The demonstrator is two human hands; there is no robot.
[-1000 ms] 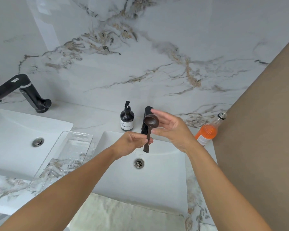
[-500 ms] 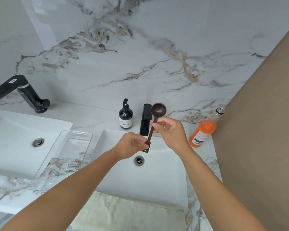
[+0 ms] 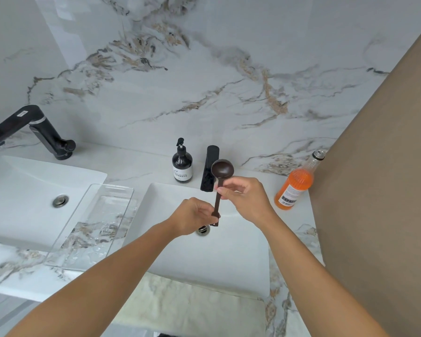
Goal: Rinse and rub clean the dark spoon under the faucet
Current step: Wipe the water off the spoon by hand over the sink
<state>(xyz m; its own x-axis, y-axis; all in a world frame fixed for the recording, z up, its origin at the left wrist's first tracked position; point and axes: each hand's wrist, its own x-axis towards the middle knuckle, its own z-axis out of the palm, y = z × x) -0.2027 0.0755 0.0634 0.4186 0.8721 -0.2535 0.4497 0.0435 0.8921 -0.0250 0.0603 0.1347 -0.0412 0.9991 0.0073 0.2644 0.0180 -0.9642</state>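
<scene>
The dark spoon stands nearly upright over the right-hand white basin, bowl up and handle down. My left hand pinches the handle's lower end just above the drain. My right hand has its fingertips closed on the handle's upper part, right below the bowl. The black faucet rises just behind and left of the spoon's bowl. No water stream is visible.
A dark pump bottle stands left of the faucet. An open orange bottle leans at the basin's right, against a brown wall. A clear tray lies between the two basins. A second black faucet serves the left basin.
My right hand has slid from cupping the spoon's bowl down onto the handle. The bowl now stands bare and higher, beside the faucet. My left hand has kept its hold at the handle's end.
</scene>
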